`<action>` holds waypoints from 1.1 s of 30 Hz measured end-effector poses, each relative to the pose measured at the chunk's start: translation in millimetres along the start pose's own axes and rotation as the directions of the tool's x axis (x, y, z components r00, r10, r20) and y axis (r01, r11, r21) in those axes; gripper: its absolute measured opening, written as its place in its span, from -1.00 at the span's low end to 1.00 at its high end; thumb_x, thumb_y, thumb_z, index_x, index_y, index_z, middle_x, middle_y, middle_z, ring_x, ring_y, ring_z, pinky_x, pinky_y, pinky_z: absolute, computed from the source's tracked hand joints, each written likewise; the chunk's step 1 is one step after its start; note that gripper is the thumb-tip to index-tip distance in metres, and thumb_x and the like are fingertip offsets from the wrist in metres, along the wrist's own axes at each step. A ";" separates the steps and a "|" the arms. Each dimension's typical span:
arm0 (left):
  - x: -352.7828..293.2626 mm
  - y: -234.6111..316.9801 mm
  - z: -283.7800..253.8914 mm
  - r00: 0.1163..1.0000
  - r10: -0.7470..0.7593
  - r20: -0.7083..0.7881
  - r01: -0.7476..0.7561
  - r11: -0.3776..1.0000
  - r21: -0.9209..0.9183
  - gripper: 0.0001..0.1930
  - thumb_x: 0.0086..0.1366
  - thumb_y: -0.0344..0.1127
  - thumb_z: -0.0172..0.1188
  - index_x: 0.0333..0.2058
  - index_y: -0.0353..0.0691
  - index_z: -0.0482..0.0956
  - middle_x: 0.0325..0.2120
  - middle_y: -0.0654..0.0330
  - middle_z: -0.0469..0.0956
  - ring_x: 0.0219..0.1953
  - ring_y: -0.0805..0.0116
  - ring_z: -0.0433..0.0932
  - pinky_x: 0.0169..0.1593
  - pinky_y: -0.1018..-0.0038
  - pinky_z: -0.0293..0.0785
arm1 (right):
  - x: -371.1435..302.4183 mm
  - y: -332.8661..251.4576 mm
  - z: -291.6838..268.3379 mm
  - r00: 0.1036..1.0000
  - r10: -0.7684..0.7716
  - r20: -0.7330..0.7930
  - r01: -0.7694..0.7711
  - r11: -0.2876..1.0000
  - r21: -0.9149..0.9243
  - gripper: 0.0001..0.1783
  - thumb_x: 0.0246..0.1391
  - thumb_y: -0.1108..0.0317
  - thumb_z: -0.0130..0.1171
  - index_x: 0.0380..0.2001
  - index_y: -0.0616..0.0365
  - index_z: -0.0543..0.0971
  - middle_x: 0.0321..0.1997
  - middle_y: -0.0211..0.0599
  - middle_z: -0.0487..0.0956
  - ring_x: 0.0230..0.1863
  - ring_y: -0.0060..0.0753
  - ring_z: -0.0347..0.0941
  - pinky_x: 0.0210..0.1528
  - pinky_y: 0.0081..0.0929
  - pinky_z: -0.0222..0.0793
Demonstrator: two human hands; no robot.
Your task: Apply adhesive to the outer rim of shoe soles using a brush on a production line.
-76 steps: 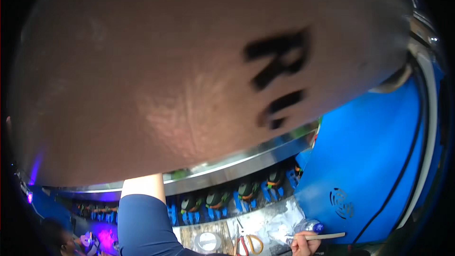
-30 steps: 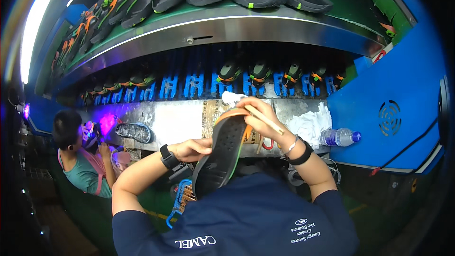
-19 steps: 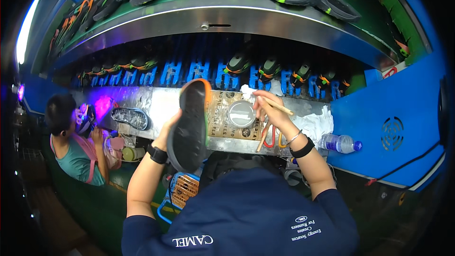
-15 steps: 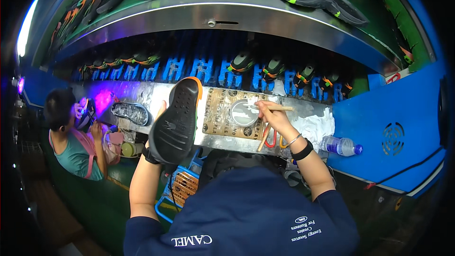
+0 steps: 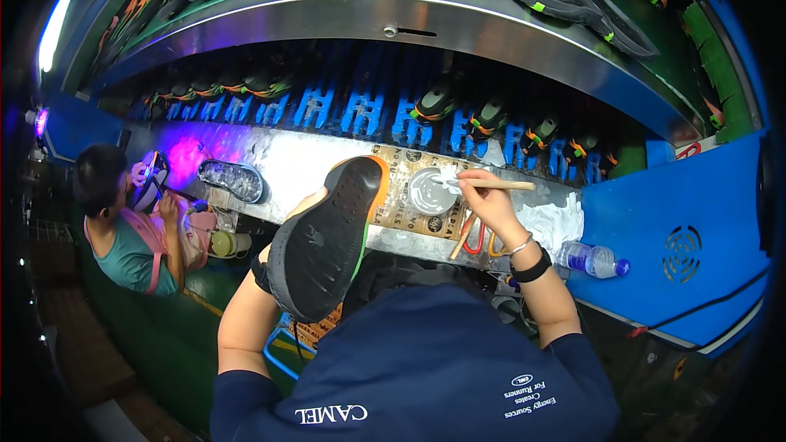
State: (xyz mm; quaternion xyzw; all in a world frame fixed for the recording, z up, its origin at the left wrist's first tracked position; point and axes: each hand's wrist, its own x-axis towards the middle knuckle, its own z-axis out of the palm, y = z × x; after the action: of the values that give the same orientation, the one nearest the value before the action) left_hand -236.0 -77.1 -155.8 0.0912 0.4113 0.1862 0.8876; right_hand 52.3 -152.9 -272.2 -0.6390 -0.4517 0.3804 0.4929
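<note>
A black shoe (image 5: 327, 241) with orange and green edging is gripped in my left hand (image 5: 308, 201). Its dark sole faces up, and it hides most of that hand's fingers. Between the closed fingers of my right hand (image 5: 489, 200) is a brush (image 5: 512, 185) with a pale wooden handle. White paste coats its bristles, which sit over the far right rim of a round dish (image 5: 430, 194) smeared with white. The dish rests on a brown printed sheet (image 5: 395, 227) on the metal bench. Red-handled scissors (image 5: 474, 239) and another wooden stick lie near my right wrist.
White crumpled cloth (image 5: 557, 221) and a plastic bottle (image 5: 595, 261) lie at the right. Blue racks (image 5: 360, 115) with shoes line the bench's back, below a conveyor (image 5: 393, 29) of soles. Left are a black sole in a tray (image 5: 232, 181) and a co-worker (image 5: 131, 229) holding a shoe.
The shoe in my left hand has come closer to me and leans further right. My right hand has shifted slightly, with the brush still at the dish. The whole view has turned a little.
</note>
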 end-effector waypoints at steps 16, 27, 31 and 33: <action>-17.9 -4.2 61.8 0.994 -0.045 0.097 -0.005 0.886 0.464 -0.58 0.23 -0.06 -0.09 -0.10 -0.28 0.34 -0.34 0.24 0.46 -0.38 0.55 0.44 -0.31 0.63 0.41 | 2.0 -109.0 -5.0 0.709 -0.692 0.134 0.702 0.712 -0.036 -0.89 -0.15 0.57 0.12 -0.45 0.32 0.52 -0.49 -0.17 0.53 -0.54 -0.46 0.43 -0.51 -0.62 0.32; -16.2 4.3 71.0 0.985 -0.049 0.164 -0.041 0.861 0.507 -0.51 0.22 -0.05 -0.08 0.01 -0.27 0.21 -0.25 0.21 0.40 -0.29 0.53 0.42 -0.26 0.61 0.41 | 3.2 -96.9 -9.9 0.749 -0.652 0.117 0.660 0.750 -0.042 -0.94 -0.15 0.57 0.11 -0.50 0.31 0.50 -0.51 -0.18 0.52 -0.56 -0.47 0.43 -0.54 -0.64 0.32; -8.3 5.4 74.2 0.962 0.038 0.270 -0.201 0.769 0.607 -0.41 0.18 -0.03 -0.03 0.08 -0.28 0.11 -0.20 0.17 0.36 -0.25 0.53 0.40 -0.24 0.61 0.41 | -6.4 -94.3 -6.0 0.804 -0.585 0.108 0.587 0.810 0.018 -0.96 -0.14 0.55 0.11 -0.52 0.28 0.51 -0.58 -0.26 0.51 -0.63 -0.56 0.38 -0.59 -0.67 0.27; -4.4 4.4 72.6 0.952 0.058 0.299 -0.243 0.737 0.631 -0.39 0.17 -0.03 -0.01 0.09 -0.28 0.09 -0.19 0.17 0.35 -0.25 0.53 0.40 -0.23 0.60 0.41 | -12.8 -97.0 -6.0 0.834 -0.534 0.139 0.534 0.844 0.045 -0.95 -0.15 0.56 0.11 -0.51 0.31 0.51 -0.55 -0.23 0.52 -0.60 -0.55 0.41 -0.55 -0.66 0.31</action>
State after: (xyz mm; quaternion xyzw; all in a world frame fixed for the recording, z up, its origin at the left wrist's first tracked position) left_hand -184.2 -75.5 -104.5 0.4558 0.3218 0.0869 0.8253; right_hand 34.4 -156.6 -175.9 -0.4570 -0.6458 0.2746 0.5465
